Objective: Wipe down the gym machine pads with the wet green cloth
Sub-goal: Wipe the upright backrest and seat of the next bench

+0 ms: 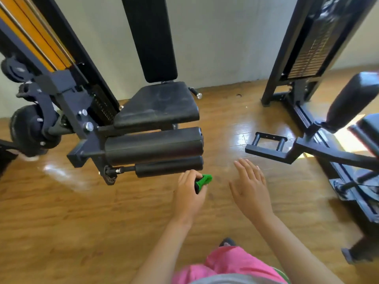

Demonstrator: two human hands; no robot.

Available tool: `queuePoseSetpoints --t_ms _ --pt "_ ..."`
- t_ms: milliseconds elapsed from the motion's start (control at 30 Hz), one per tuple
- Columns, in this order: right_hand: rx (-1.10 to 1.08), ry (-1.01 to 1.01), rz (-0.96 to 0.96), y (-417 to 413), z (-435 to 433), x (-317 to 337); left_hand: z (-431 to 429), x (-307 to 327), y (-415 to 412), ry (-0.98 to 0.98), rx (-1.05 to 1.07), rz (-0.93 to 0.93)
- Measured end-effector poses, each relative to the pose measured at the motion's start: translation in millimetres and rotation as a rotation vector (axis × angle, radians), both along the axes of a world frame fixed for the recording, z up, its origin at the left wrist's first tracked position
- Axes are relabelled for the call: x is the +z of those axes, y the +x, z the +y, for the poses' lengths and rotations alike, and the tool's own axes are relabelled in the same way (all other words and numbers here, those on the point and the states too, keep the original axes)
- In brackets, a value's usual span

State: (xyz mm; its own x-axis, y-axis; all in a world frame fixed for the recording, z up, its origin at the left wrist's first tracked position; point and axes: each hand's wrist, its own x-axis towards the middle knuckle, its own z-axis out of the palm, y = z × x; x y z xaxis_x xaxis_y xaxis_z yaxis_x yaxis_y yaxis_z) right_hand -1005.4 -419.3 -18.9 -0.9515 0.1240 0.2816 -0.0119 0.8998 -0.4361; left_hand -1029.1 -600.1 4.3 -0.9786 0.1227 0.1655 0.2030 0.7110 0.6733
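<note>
Green cloth gripped in left hand.

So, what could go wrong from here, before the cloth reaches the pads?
1. The green cloth is bunched small in the left hand; wiping like that may cover little of the roller pad and leave streaks.
2. If it drips, the glossy wooden floor could get slippery.
3. The open right hand hovers near the other machine's metal footrest and might knock it.
</note>
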Motion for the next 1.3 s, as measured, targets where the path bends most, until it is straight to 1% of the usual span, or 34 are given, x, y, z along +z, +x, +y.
queuePoseSetpoints --t_ms 100,367,500,600,733,867,1033,1300 --pt "-0.033 0.028 0.009 -40 28 10 30 3 -44 -0.013 -0.046 0.030" --pt "-0.243 0.014 -0.010 -104 93 10 104 5 -148 -0.003 -0.243 0.037" --pt "-0.381 0.006 -0.006 -144 128 10 152 4 -210 0.031 -0.402 0.067" --pt "-0.496 -0.006 -0.004 -174 158 20 194 7 -257 0.039 -0.520 0.053" --pt "-0.683 -0.015 0.015 -192 190 37 249 21 -300 0.096 -0.692 0.089" --pt "-0.803 -0.006 0.043 -193 218 47 304 28 -317 0.136 -0.839 0.100" --pt "-0.916 -0.020 0.049 -186 268 50 373 31 -308 0.185 -1.023 0.100" --pt "-1.020 -0.056 0.101 -177 348 65 466 41 -306 0.231 -1.147 0.097"
